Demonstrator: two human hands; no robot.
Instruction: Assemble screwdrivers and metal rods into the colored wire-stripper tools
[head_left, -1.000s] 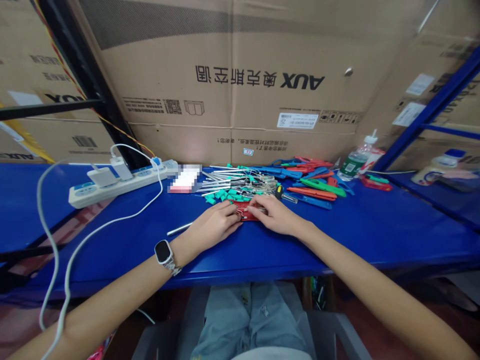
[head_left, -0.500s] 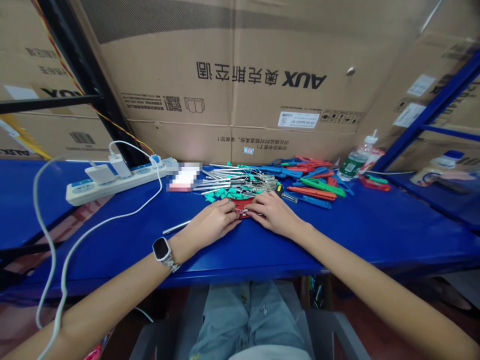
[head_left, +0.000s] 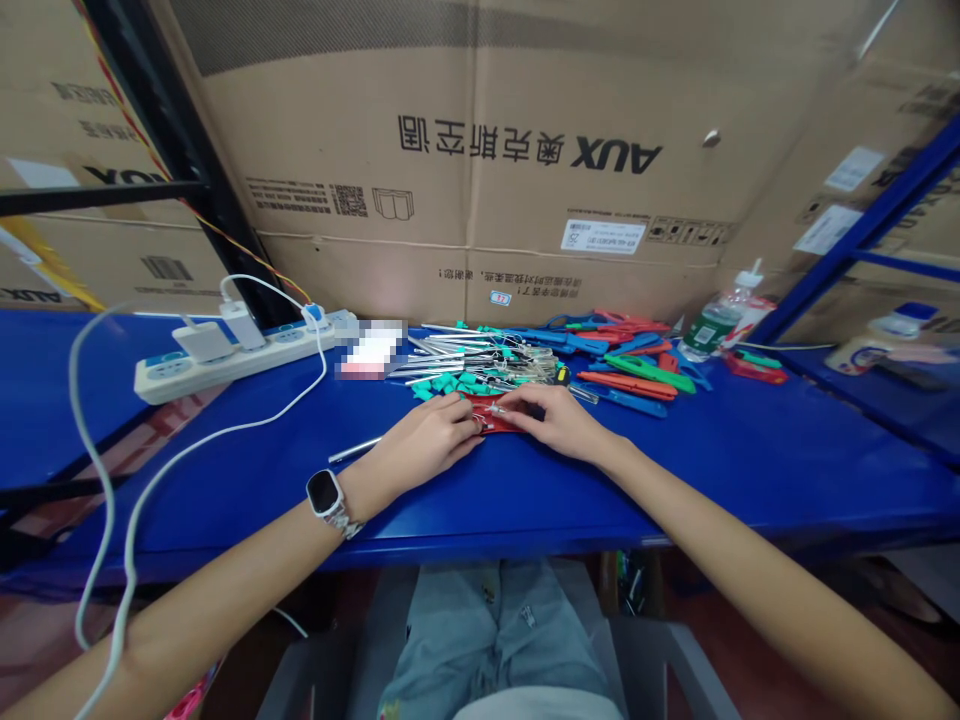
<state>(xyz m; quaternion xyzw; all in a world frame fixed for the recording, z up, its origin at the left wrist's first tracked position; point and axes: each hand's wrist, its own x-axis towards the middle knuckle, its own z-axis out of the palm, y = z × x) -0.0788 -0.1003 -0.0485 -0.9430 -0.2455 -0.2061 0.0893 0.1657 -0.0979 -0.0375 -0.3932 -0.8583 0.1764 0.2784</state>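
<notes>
Fingers bent, my left hand (head_left: 448, 432) grips the left end of a red plastic casing (head_left: 506, 424) that lies at the table's middle; its fingertips are partly hidden. At the casing's right side, my right hand (head_left: 564, 420) pinches a small pale part (head_left: 497, 408) between thumb and forefinger, over the casing. Thin light wires show inside the red casing, but their detail is too small to make out. Just behind both hands lies a heap of metal rods with teal ends (head_left: 469, 372). A yellow-and-black piece (head_left: 562, 376) sits close behind my right hand.
Red, green and blue plastic casings (head_left: 637, 365) pile up at the back right, beside a bottle (head_left: 712, 322). At left is a white power strip (head_left: 225, 355) with a looping cable (head_left: 225, 437). A metal rod (head_left: 354, 449) lies near my left wrist. Cardboard (head_left: 480, 230) stands behind.
My right hand has lifted slightly and drawn a little right, with the small pale part now showing at its fingertips. My left hand stays on the casing. The view has shifted slightly.
</notes>
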